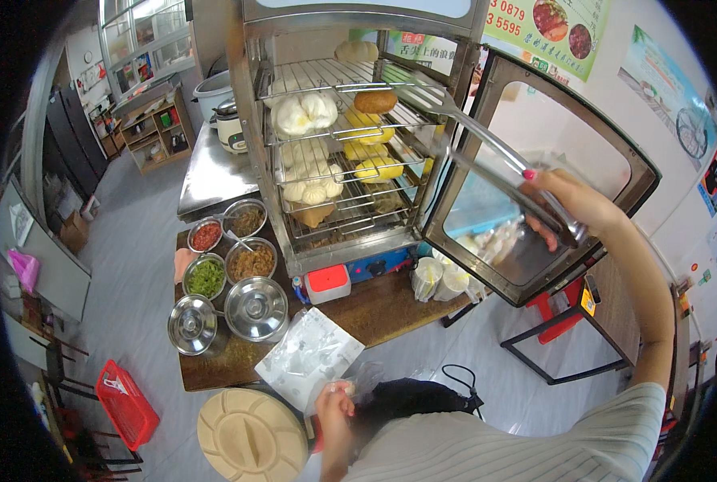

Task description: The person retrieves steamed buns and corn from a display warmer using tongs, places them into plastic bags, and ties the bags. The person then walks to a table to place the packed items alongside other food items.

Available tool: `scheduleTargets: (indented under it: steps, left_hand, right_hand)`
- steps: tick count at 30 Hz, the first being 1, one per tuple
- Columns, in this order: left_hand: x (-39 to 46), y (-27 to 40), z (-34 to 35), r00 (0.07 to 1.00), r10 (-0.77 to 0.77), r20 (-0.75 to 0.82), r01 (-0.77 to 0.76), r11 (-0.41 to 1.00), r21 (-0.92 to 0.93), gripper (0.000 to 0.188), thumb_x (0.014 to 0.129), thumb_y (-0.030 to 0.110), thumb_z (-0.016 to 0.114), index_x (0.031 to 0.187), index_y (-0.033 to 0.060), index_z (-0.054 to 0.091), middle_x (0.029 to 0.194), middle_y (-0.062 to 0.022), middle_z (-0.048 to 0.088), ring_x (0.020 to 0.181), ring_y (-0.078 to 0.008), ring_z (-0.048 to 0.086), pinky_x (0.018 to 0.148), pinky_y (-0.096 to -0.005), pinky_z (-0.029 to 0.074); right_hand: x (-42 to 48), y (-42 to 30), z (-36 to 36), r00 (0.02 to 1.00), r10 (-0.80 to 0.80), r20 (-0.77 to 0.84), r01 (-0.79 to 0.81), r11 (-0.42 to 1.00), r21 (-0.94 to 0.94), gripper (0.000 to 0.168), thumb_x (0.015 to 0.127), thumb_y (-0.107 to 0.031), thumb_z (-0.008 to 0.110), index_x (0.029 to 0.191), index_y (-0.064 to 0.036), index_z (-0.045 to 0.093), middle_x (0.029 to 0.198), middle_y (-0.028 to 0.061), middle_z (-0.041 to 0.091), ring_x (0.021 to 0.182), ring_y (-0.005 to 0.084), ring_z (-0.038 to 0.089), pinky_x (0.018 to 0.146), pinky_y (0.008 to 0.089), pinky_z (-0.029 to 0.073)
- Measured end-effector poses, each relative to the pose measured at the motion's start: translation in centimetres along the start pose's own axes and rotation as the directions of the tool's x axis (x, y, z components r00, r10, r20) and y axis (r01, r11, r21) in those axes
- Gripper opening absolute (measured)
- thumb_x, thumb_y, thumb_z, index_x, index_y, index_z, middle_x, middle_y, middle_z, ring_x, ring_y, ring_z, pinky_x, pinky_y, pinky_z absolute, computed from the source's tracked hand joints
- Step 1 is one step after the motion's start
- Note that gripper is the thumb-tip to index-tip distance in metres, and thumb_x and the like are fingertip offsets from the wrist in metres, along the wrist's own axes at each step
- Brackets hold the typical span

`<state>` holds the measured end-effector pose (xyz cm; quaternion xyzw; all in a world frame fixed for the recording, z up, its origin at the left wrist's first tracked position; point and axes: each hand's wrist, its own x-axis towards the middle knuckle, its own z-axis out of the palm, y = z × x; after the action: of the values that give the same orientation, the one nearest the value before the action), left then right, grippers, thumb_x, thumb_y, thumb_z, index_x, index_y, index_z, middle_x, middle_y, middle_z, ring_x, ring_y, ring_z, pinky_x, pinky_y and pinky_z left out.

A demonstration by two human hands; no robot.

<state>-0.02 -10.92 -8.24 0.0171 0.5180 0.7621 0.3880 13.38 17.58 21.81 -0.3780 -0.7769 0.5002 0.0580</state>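
Note:
Metal tongs [485, 129] are gripped in my right hand [566, 196], their far tip at the upper shelves of a steel and glass food warmer [340, 260]. On its wire racks sit white buns [304, 114], a brown oval bun or patty [375, 102], yellow buns [378, 170] and small pleated buns [314, 188]. The warmer's glass door [624, 129] stands open, behind my right hand. Low in front of me, my left hand [334, 403] is closed on a clear plastic bag [367, 379]. A white patterned paper or bag [310, 352] lies just above that hand.
On the wooden table [388, 319] stand bowls of red relish [205, 236], chopped greens [205, 277] and brown filling [251, 262], plus lidded steel pots [256, 308]. A round beige lid [253, 437] is near the table edge. Wrapped cups [440, 277] stand beneath the door.

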Motion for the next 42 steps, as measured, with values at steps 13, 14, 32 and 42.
scheduleTargets:
  steps: [13, 14, 32, 42]
  left_hand:
    - [-0.5, 0.5, 1.0, 0.999, 0.042, -0.007, -0.042, 0.999, 0.0, 0.013, 0.07, 0.009, 0.043, 0.075, -0.0014, 0.05, 0.05, 0.0005, 0.034, 0.042, -0.0071, 0.033, 0.039, -0.0198, 0.029]
    - [-0.5, 0.4, 0.9, 0.999, 0.045, -0.004, -0.045, 0.999, -0.001, 0.013, 0.07, 0.009, 0.043, 0.075, -0.0014, 0.05, 0.05, 0.0005, 0.034, 0.043, -0.007, 0.033, 0.039, -0.0199, 0.029]
    - [0.3, 0.6, 1.6, 0.999, 0.015, -0.036, -0.016, 0.999, -0.031, 0.013, 0.072, 0.008, 0.042, 0.075, -0.0009, 0.051, 0.049, 0.0009, 0.033, 0.041, -0.0071, 0.031, 0.037, -0.0202, 0.027]
    - [0.4, 0.7, 2.0, 0.994, 0.002, -0.108, -0.01, 0.997, -0.07, 0.013, 0.072, 0.008, 0.043, 0.075, -0.0019, 0.05, 0.047, 0.001, 0.031, 0.041, -0.0074, 0.029, 0.039, -0.0208, 0.026]
  right_hand:
    - [10.2, -3.7, 0.7, 0.481, -0.869, -0.117, -0.442, -0.125, -0.888, 0.056, 0.067, -0.034, 0.057, 0.106, 0.0, 0.037, 0.078, 0.0088, 0.048, 0.073, 0.0165, 0.052, 0.045, 0.0262, 0.042]
    - [11.5, -3.7, 0.5, 0.417, -0.907, -0.049, -0.465, -0.167, -0.869, 0.053, 0.066, -0.033, 0.059, 0.102, 0.001, 0.041, 0.072, 0.008, 0.05, 0.066, 0.017, 0.053, 0.044, 0.0259, 0.042]
    - [23.4, -10.7, 0.2, 0.776, -0.49, -0.398, -0.133, 0.491, -0.861, 0.048, 0.069, -0.047, 0.047, 0.092, -0.005, 0.058, 0.094, 0.0141, 0.056, 0.086, 0.0257, 0.054, 0.073, 0.0345, 0.043]
    - [27.3, -12.7, 0.0, 0.812, -0.38, -0.444, -0.182, 0.557, -0.81, 0.057, 0.068, -0.053, 0.045, 0.104, -0.01, 0.051, 0.105, 0.0091, 0.05, 0.095, 0.0221, 0.05, 0.077, 0.0327, 0.041]
